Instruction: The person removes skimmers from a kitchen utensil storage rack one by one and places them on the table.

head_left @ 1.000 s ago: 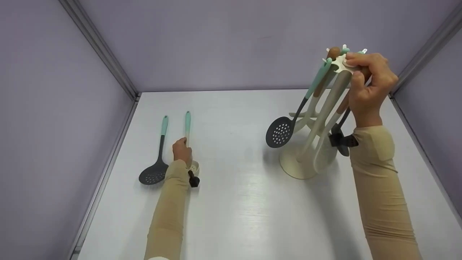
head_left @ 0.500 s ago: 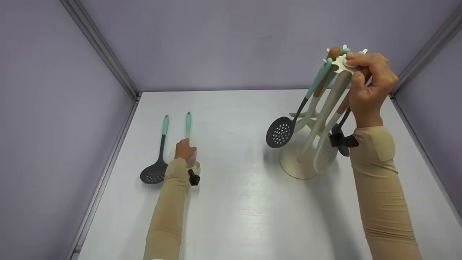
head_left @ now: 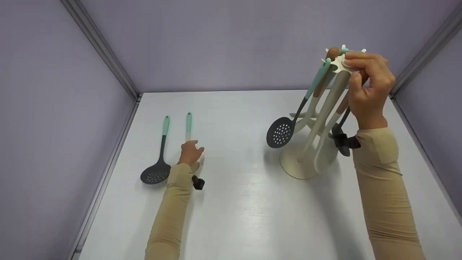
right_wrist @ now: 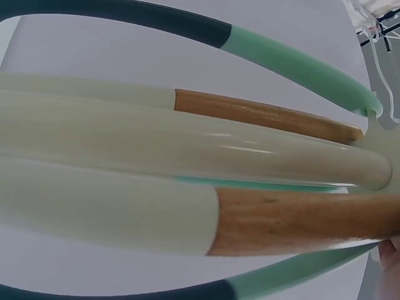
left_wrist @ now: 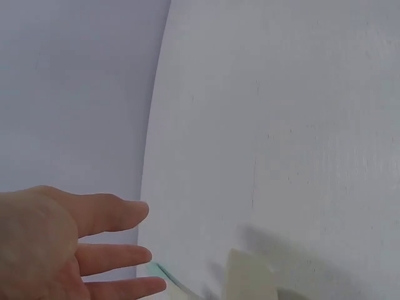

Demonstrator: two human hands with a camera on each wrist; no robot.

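In the head view a cream utensil rack (head_left: 298,164) stands tilted, hung with several utensils, among them a black slotted skimmer (head_left: 280,132) with a green handle. My right hand (head_left: 371,85) pinches the knob on the rack's top. On the left, my left hand (head_left: 190,153) is over a cream utensil with a green handle (head_left: 189,123) that lies on the table, its middle hidden by the hand. The left wrist view shows the left fingers (left_wrist: 119,256) apart and straight, holding nothing. Wooden and green handles cross the right wrist view, such as the near wooden handle (right_wrist: 300,222).
A black slotted turner (head_left: 156,172) with a green handle lies on the white table (head_left: 231,202), left of my left hand. Grey walls (head_left: 216,47) close off the back and both sides.
My left hand has let go of the cream utensil, spread its fingers and shifted slightly right. The right hand and the rack top have moved a very little to the left.
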